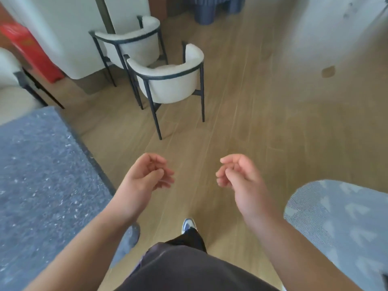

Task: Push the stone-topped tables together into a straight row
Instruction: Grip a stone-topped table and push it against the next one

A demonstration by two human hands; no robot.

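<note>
progress: no row visible yet | grey stone tabletop (42,175) untouched | left hand (144,175), right hand (237,175) right of it, loosely curled, holding nothing | pushing remains

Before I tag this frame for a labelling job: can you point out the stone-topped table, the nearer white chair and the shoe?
Stone-topped table (42,175): head view, on the grey speckled top.
Nearer white chair (168,85): head view, on the outside of its curved white backrest.
Shoe (189,224): head view, on the toe.

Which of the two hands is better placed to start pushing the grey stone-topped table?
Left, probably. The left hand hangs close beside the stone-topped table; the right hand is farther from it. Both hold nothing.
</note>
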